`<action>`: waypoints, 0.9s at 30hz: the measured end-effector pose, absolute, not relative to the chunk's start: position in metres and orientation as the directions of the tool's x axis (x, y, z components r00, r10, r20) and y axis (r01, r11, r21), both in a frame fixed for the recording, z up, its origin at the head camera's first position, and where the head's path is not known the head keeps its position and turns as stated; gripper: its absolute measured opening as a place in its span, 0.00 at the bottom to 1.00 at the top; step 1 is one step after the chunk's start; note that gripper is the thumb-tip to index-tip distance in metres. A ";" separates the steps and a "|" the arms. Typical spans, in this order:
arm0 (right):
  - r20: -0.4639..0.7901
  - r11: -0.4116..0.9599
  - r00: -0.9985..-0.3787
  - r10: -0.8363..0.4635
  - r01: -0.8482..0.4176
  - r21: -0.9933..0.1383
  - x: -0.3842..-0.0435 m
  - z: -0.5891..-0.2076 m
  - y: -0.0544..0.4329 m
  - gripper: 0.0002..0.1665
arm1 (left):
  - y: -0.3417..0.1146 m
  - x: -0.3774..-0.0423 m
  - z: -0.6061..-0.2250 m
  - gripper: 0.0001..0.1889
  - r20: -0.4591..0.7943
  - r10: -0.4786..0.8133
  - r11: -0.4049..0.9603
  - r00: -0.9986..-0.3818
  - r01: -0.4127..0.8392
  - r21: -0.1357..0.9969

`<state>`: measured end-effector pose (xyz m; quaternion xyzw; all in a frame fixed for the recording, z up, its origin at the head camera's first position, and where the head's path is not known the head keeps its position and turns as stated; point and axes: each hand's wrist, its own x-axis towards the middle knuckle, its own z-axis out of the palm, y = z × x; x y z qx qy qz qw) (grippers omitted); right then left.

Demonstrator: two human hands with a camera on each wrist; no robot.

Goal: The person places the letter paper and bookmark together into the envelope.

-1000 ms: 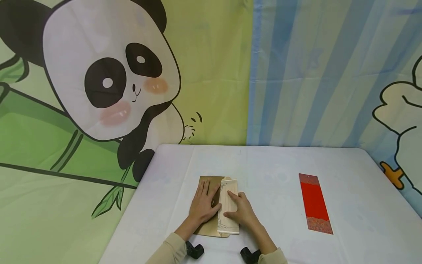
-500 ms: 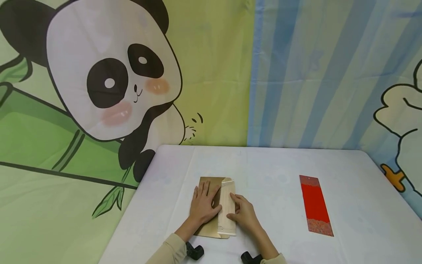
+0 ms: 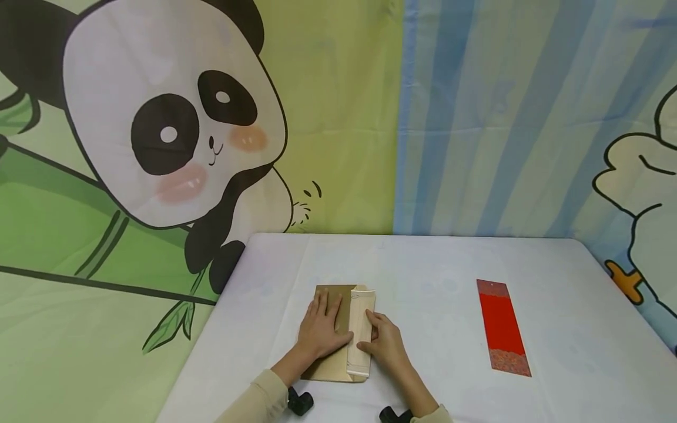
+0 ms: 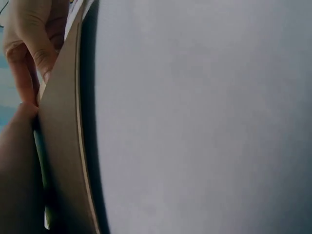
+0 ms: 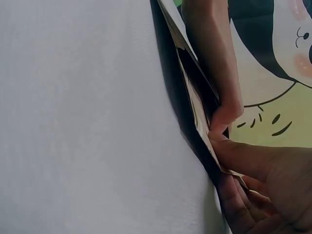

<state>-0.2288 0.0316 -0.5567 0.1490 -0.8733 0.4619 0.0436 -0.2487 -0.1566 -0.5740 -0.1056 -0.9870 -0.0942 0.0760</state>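
Observation:
A flat brown paper folder or envelope (image 3: 330,370) lies on the table in front of me. Along its right side runs a cream strip (image 3: 359,317) with scroll-like printing at its ends; whether it is a flap or a separate card I cannot tell. My left hand (image 3: 319,333) rests on the brown paper, fingers spread, thumb reaching to the cream strip. With thumb and fingers, my right hand (image 3: 388,346) pinches the strip's right edge. The right wrist view shows that hand (image 5: 273,180) gripping the thin edge, slightly raised off the table.
A red paper strip (image 3: 503,329) with patterned ends lies apart on the right of the white table (image 3: 423,282). Black pieces (image 3: 300,402) show at both wrists. Behind the table hangs a printed panda curtain (image 3: 344,117).
My right fingers have drawn back from the cream strip's face to its right edge, and the strip looks narrower and tilted. The left hand stays on the brown paper. The head view shifts slightly.

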 end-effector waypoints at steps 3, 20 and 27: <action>0.216 0.516 -0.950 -0.224 -0.304 -0.801 -0.229 -0.558 0.031 0.46 | -0.158 -0.245 -0.575 0.49 0.180 0.173 0.962 -0.968 0.205 0.181; 0.234 0.539 -0.895 -0.379 -0.419 -0.731 -0.232 -0.566 0.037 0.46 | -0.162 -0.243 -0.583 0.47 0.307 0.180 0.921 -0.935 0.270 0.281; 0.257 0.556 -0.893 -0.371 -0.435 -0.708 -0.230 -0.569 0.035 0.50 | -0.164 -0.242 -0.585 0.47 0.305 0.175 0.926 -0.936 0.262 0.271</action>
